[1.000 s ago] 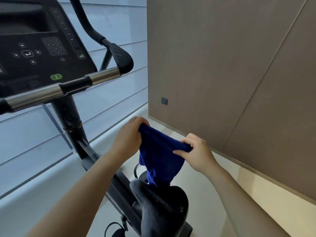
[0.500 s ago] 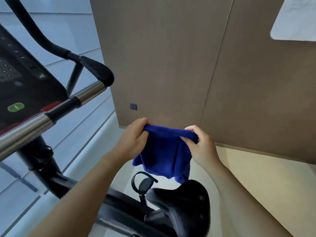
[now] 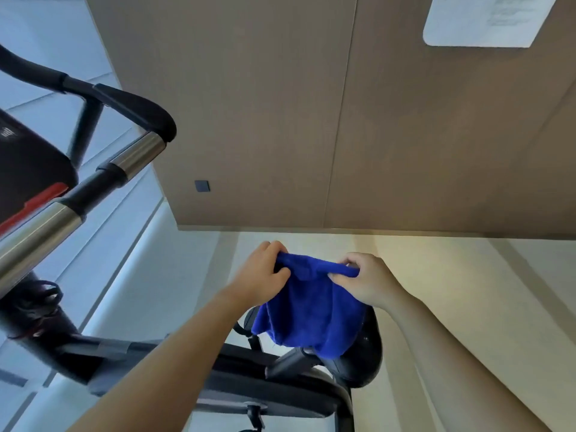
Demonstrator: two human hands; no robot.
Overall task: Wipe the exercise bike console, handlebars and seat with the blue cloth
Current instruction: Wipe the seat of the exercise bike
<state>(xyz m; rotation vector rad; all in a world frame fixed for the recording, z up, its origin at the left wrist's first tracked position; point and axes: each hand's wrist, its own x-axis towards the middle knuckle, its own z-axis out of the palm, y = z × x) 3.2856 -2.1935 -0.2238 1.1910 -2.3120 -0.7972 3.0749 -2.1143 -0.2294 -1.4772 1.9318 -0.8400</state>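
1. The blue cloth [image 3: 311,310] hangs between both hands over the seat [image 3: 367,353], top edge stretched, lower part drooping in folds.
2. Left hand [image 3: 265,275] and right hand [image 3: 371,282]: fingers clamped on the cloth's upper corners.
3. Handling judgement: light, limp, plush, grippy; best bunched into a pad in 1 palm before wiping.
4. Seat mostly hidden behind the cloth. Console [image 3: 28,169] cut off at left; handlebars [image 3: 131,160] only partly in view.

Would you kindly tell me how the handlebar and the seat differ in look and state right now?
The handlebar is a bare bar with shiny metal sections; the seat is all black and rounded. The handlebar stands uncovered, while the blue cloth hangs over the seat. Neither is touched by a hand.
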